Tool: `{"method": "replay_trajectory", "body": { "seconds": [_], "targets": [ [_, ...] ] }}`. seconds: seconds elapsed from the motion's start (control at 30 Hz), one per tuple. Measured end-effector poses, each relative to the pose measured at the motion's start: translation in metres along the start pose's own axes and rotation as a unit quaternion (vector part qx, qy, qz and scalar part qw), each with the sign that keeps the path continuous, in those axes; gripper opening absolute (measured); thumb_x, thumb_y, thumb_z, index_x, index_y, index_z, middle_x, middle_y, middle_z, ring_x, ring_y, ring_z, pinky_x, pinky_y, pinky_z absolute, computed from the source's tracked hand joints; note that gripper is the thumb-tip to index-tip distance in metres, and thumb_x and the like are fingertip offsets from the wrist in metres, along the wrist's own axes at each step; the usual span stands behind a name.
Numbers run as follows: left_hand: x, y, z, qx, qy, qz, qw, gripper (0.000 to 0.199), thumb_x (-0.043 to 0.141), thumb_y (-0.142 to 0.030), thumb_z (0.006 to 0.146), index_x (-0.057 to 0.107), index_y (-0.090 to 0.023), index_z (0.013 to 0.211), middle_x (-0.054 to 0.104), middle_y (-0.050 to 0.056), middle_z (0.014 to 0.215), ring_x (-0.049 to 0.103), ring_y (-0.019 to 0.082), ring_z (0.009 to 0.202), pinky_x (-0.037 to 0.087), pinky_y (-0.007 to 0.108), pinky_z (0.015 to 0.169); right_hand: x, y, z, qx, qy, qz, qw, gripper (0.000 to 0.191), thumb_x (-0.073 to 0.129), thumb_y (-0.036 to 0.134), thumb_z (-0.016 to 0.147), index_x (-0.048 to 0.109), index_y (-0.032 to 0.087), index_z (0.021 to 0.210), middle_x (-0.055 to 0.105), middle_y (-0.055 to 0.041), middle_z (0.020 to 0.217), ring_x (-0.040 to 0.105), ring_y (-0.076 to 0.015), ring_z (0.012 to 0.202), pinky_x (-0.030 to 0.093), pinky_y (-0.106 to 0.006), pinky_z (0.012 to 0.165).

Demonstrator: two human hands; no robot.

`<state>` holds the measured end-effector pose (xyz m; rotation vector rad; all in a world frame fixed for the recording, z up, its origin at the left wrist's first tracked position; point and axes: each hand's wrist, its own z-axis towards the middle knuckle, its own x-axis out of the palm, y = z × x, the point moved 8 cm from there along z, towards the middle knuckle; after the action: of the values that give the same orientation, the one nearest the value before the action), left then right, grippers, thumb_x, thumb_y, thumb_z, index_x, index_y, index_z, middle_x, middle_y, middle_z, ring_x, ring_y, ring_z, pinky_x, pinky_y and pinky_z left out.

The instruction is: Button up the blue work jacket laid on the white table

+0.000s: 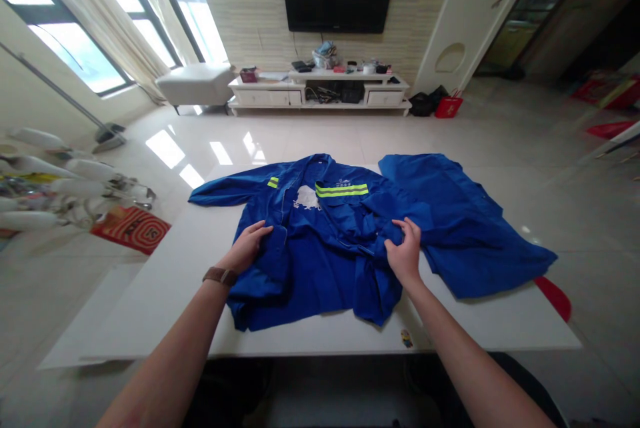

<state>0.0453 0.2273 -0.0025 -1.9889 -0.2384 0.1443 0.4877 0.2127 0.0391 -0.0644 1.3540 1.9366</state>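
A blue work jacket [320,275] with yellow-green reflective strips lies spread on the white table, its front open and its collar toward the far side. White print shows on the inside of its back. My left hand [247,246], with a brown watch band at the wrist, pinches the left front panel. On the other side, my right hand [405,249] has its thumb and fingers closed on bunched cloth of the right front panel. Just right of the jacket, a second blue garment [480,241] lies folded flat, partly touching the jacket's sleeve.
The white table [165,295] bears a small sticker [407,338] near its front edge. A red seat [554,298] shows beyond its right side. Left of the table stand an orange-red bag [131,228] and several white rolled items. A low TV cabinet [270,96] stands at the far wall.
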Motion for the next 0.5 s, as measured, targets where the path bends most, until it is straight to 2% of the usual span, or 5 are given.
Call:
{"method": "replay_trajectory", "body": {
  "seconds": [0.13, 0.2, 0.27, 0.37, 0.5],
  "targets": [
    [0.064, 0.011, -0.028, -0.014, 0.168, -0.012, 0.986, 0.06, 0.077, -0.032, 0.08, 0.056, -0.021, 0.135, 0.071, 0.007, 0.098, 0.069, 0.016, 0.082, 0.055, 0.023, 0.065, 0.018, -0.02, -0.006, 0.126, 0.039, 0.111, 0.985, 0.051, 0.055, 0.021, 0.059, 0.06, 0.017, 0.11, 0.064, -0.0114, 0.112, 0.062, -0.0265, 0.104, 0.05, -0.044, 0.097],
    [0.102, 0.024, -0.046, -0.026, 0.313, 0.058, 0.948, 0.055, 0.071, -0.041, 0.086, 0.058, -0.022, 0.135, 0.071, 0.01, 0.107, 0.07, 0.019, 0.09, 0.057, 0.028, 0.071, 0.024, -0.022, -0.008, 0.162, 0.058, 0.143, 0.975, 0.052, 0.054, 0.021, 0.059, 0.057, 0.018, 0.11, 0.065, -0.0078, 0.099, 0.064, -0.0244, 0.093, 0.052, -0.041, 0.09],
    [0.121, 0.033, -0.053, 0.007, 0.38, 0.16, 0.911, 0.051, 0.063, -0.048, 0.089, 0.062, -0.019, 0.13, 0.071, 0.013, 0.111, 0.07, 0.022, 0.093, 0.057, 0.034, 0.078, 0.024, -0.016, -0.008, 0.164, 0.064, 0.144, 0.974, 0.05, 0.054, 0.023, 0.06, 0.055, 0.019, 0.11, 0.063, -0.0054, 0.093, 0.062, -0.0228, 0.088, 0.052, -0.039, 0.087],
    [0.11, 0.025, -0.035, 0.144, 0.26, 0.339, 0.893, 0.048, 0.066, -0.043, 0.083, 0.066, -0.018, 0.125, 0.069, 0.013, 0.116, 0.066, 0.027, 0.106, 0.053, 0.042, 0.093, 0.027, 0.006, -0.01, 0.121, 0.132, 0.158, 0.971, 0.043, 0.055, 0.026, 0.065, 0.056, 0.021, 0.108, 0.059, -0.0035, 0.091, 0.06, -0.0213, 0.088, 0.051, -0.038, 0.088],
    [0.088, 0.04, -0.025, 0.128, 0.174, 0.572, 0.791, 0.084, 0.078, -0.04, 0.071, 0.047, -0.036, 0.148, 0.042, 0.015, 0.153, 0.038, 0.044, 0.14, 0.04, 0.064, 0.105, 0.055, 0.036, -0.042, 0.014, 0.44, 0.103, 0.892, 0.06, 0.06, 0.025, 0.068, 0.056, 0.025, 0.128, 0.056, -0.0077, 0.124, 0.059, -0.023, 0.107, 0.048, -0.042, 0.097]
  ]
}}
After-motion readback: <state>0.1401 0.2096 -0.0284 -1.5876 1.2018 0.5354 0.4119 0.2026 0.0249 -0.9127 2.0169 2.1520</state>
